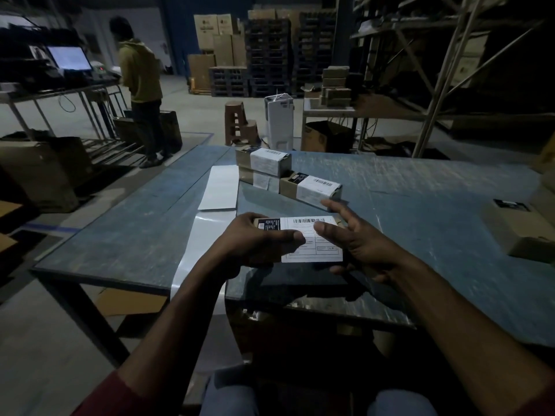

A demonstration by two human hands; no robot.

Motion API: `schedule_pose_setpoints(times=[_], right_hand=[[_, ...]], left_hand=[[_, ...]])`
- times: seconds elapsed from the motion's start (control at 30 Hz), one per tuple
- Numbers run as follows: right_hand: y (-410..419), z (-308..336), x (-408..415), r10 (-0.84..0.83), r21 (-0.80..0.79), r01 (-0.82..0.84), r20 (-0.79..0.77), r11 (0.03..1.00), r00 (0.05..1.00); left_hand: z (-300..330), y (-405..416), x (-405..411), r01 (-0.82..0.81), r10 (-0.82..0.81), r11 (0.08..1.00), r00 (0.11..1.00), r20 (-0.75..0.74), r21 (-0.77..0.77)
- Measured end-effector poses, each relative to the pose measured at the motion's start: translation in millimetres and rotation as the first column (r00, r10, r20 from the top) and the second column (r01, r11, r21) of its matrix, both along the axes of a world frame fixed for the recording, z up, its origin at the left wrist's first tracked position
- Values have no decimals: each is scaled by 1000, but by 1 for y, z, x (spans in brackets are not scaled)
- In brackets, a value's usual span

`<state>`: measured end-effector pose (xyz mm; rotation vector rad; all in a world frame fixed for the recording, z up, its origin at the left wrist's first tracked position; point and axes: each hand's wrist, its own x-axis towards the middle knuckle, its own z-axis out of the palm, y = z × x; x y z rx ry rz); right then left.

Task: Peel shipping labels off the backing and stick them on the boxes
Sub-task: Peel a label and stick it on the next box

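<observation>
A small brown box [260, 222] with a white shipping label [326, 250] across its top is held just above the blue table [420, 205]. My left hand [255, 240] grips the box's left end, thumb lying on the label. My right hand [354, 238] has straight spread fingers, its thumb pressing on the label. A strip of glossy label backing [201, 235] runs from the table's near edge to a white sheet [220, 187]. Three labelled boxes are stacked behind: the top one [264, 159], one under it [258, 178] and one in front [310, 189].
A plain brown box [519, 229] lies at the table's right edge. Across the floor a person [141, 85] stands at a bench with a lit monitor [69, 57]. Stools [237, 121], a white appliance [279, 121], pallets and shelving stand behind the table.
</observation>
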<state>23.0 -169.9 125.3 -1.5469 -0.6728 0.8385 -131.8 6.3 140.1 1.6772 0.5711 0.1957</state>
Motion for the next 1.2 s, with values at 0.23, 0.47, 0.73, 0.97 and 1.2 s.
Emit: schedule_pose_setpoints(times=[0.23, 0.47, 0.73, 0.97, 1.2], right_hand=[[0, 5, -8, 27, -32, -26, 38, 999, 999], [8, 5, -5, -79, -8, 79, 46, 997, 996], [-1, -6, 5, -53, 1, 53, 38, 999, 998], [-13, -17, 19, 60, 2, -60, -17, 998, 998], [-9, -12, 14, -48, 78, 48, -6, 996, 999]], left_hand=[[0, 4, 6, -129, 129, 992, 991, -23, -2], [-6, -8, 16, -350, 337, 933, 932, 132, 87], [-17, -8, 22, -343, 335, 923, 939, 75, 175], [-19, -7, 17, -203, 193, 960, 979, 68, 193], [-27, -12, 22, -232, 206, 956, 967, 153, 178]])
